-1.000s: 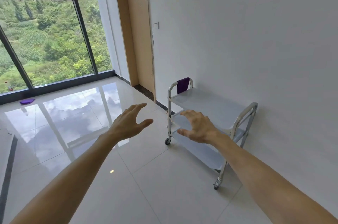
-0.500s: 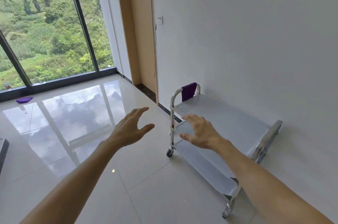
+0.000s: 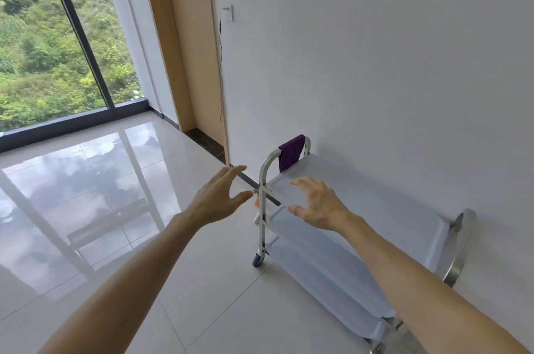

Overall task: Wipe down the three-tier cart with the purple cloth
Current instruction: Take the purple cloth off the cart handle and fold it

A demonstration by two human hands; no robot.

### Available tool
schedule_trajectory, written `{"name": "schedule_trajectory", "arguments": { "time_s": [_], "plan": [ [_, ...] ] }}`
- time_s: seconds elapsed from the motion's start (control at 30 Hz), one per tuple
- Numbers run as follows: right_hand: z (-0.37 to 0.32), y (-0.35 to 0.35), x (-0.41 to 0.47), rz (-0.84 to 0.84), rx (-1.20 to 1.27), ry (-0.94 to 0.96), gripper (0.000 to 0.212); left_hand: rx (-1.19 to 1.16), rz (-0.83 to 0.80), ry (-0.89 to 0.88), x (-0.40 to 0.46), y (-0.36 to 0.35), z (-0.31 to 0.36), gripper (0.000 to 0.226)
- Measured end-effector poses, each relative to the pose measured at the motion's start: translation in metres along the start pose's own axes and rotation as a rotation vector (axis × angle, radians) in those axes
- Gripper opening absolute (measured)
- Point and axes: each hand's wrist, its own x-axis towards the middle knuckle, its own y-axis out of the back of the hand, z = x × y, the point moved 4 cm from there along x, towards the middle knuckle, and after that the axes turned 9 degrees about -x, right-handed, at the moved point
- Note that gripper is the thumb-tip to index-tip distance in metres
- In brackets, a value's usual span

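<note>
Against the white wall [image 3: 375, 64] stood the three-tier cart [image 3: 375, 209], long axis parallel to it; purple cloth [image 3: 290, 153] draped over the far handle; left hand [image 3: 215, 200] and right hand [image 3: 319, 205] hovered, fingers spread, holding nothing.

The cart [image 3: 375, 209] stands along the wall [image 3: 375, 64] on my right, its long side to it. The cloth [image 3: 290, 153] hangs over the far handle [image 3: 267, 163]; the near handle [image 3: 456, 249] is at the cart's other end. My right hand [image 3: 320, 205] hovers above the top shelf near the far end, touching nothing as far as I can tell. My left hand [image 3: 216, 200] is in the air just left of the cart's far corner post. Beyond the cart, the door [image 3: 185, 50] sits in the same wall, and the window [image 3: 57, 35] lies farther left, across the floor [image 3: 115, 209].
</note>
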Motion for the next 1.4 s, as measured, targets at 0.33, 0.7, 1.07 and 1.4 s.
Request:
{"name": "schedule_trajectory", "arguments": {
  "time_s": [0.33,0.7,1.07,1.4],
  "plan": [
    [0.048,-0.022,0.111,-0.045,0.033,-0.094,0.065,-0.022,-0.09,-0.041,0.124,-0.03,-0.059,0.065],
    [0.129,-0.047,0.272,-0.062,0.214,-0.103,0.063,-0.052,-0.11,0.017,0.279,-0.068,-0.103,0.06],
    [0.207,-0.081,0.39,-0.154,0.377,-0.167,0.058,-0.147,-0.14,0.163,0.385,-0.12,-0.152,0.05],
    [0.256,-0.119,0.449,-0.15,0.51,-0.407,0.045,-0.184,-0.3,0.182,0.468,-0.179,-0.187,0.047]
  ]
}}
